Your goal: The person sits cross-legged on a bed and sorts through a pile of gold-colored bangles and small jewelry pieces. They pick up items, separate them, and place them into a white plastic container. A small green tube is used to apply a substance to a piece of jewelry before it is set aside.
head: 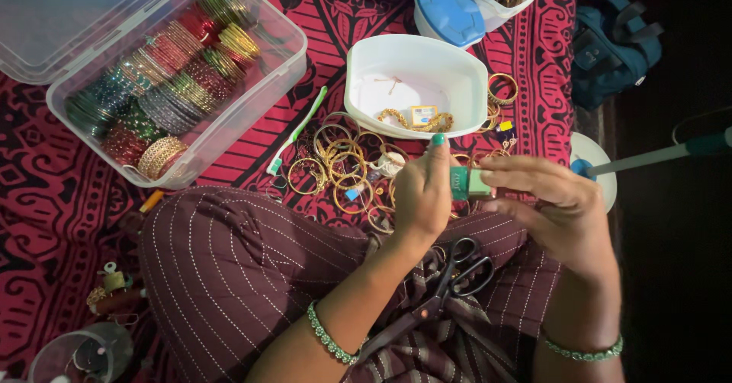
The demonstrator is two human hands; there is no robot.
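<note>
A small green packet (467, 183) sits between the two hands, held above the person's lap over the patterned red cloth (526, 55). The left hand (422, 196) is closed around the packet's left end, thumb raised with a green-painted nail, and the right hand (560, 204) pinches the packet's right end with curled fingers. Just below the hands, a pair of black-handled scissors (450, 280) lies on the striped maroon clothing over the knee. Just beyond the hands, a heap of loose gold bangles (343, 166) is spread on the cloth, with a green and white toothbrush (297, 131) beside it to the left. Behind the bangles stands a white tub (415, 67) holding a gold chain (404, 118). Farther left, a clear plastic box (252, 101) is packed with rows of coloured bangles. A blue lid (448, 9) lies at the top, and a dark blue bag (614, 44) rests off the cloth to the right.
</note>
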